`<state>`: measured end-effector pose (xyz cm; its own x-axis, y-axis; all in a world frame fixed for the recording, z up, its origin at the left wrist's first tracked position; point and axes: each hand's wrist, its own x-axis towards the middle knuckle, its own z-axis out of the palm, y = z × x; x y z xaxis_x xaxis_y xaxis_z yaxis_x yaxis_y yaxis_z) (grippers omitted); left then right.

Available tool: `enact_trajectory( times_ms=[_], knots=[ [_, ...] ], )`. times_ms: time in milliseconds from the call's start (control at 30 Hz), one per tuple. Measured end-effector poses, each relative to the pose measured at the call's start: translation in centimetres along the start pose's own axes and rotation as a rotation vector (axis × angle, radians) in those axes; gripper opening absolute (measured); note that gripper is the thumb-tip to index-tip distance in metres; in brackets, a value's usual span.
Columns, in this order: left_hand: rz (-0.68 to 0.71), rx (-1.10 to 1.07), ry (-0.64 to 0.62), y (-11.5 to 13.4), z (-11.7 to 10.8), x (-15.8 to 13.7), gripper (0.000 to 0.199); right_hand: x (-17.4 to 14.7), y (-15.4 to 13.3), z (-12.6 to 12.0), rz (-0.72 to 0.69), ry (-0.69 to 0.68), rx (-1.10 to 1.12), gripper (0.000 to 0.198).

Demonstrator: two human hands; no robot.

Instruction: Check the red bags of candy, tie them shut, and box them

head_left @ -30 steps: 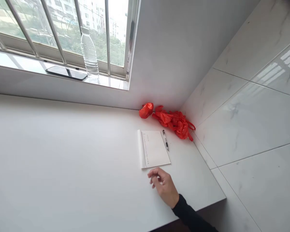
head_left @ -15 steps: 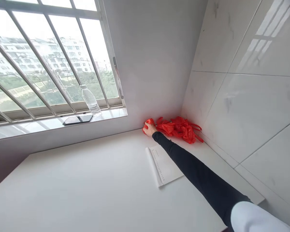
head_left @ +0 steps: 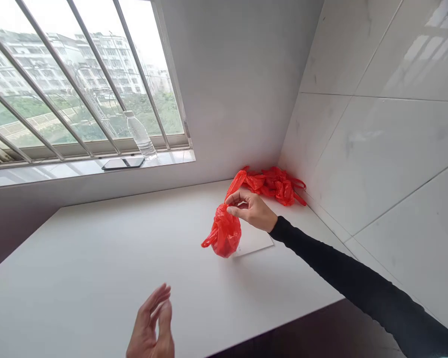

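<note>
A crumpled red plastic bag (head_left: 226, 233) hangs over the white table, its top pinched between the thumb and fingers of my right hand (head_left: 252, 209). One loose end of the bag sticks out to the left. Behind it, more red plastic bags (head_left: 276, 184) lie bunched in the corner against the wall. At the lower middle of the view, my left hand (head_left: 153, 323) is raised with nothing in it, thumb and fingers apart. A white paper notebook (head_left: 256, 242) is partly covered by the hanging bag and my right hand.
The white table (head_left: 108, 258) stretches to the left, its front edge running along the lower right. On the windowsill (head_left: 175, 157) are a clear water bottle (head_left: 140, 134) and a dark phone (head_left: 123, 163), beside the barred window. Tiled wall (head_left: 395, 169) rises at right.
My right hand has lifted one red bag from the pile and brought it nearer, over the notebook. My left hand has come into view from below. The camera has tilted down.
</note>
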<state>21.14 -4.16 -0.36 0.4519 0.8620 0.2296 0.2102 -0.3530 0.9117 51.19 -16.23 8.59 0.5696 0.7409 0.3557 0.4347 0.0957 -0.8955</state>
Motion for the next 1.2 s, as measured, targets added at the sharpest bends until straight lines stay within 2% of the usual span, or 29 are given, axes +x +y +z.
enact_trajectory(
  times_ms=[67,133,200,267,467,600,700,833,1000,1100,1200],
  knots=[
    [0.03,-0.008,-0.111,1.6,3.2,-0.3,0.043,-3.4,-1.4,0.5,-0.03,-0.1,-0.005,0.012],
    [0.094,-0.026,-0.285,2.8,6.0,-0.6,0.041,-6.4,-2.5,0.7,-0.08,-0.171,-0.017,0.011],
    [0.094,-0.103,-0.411,3.3,8.0,-1.1,0.032,-8.8,-2.9,0.7,-0.112,-0.18,-0.036,0.012],
    [0.075,-0.139,-0.441,3.2,8.9,-2.0,0.028,-10.9,-2.6,0.2,-0.119,-0.137,-0.059,0.012],
    [0.088,-0.157,-0.291,1.7,8.8,-4.4,0.024,-15.3,1.4,-0.8,-0.016,0.067,-0.064,0.011],
    [0.109,-0.137,-0.269,0.9,9.4,-4.7,0.026,-16.5,3.0,0.4,-0.018,0.048,-0.099,0.022],
    [0.118,-0.1,-0.289,0.7,9.3,-4.6,0.027,-16.4,3.3,1.7,-0.004,0.049,-0.084,0.014],
    [0.129,-0.008,-0.241,0.4,7.9,-3.7,0.023,-15.4,4.7,1.9,0.089,0.141,-0.045,0.01],
    [0.013,0.018,-0.063,-1.6,4.9,-2.0,0.026,-14.9,8.3,-0.3,0.231,0.388,-0.032,0.025],
    [-0.032,-0.074,-0.104,-2.0,4.0,-2.1,0.032,-15.4,9.4,-0.5,0.255,0.36,-0.017,0.025],
    [0.081,-0.09,-0.163,-0.7,4.5,-3.2,0.054,-16.2,8.6,0.3,0.209,0.288,-0.021,0.034]
  ],
)
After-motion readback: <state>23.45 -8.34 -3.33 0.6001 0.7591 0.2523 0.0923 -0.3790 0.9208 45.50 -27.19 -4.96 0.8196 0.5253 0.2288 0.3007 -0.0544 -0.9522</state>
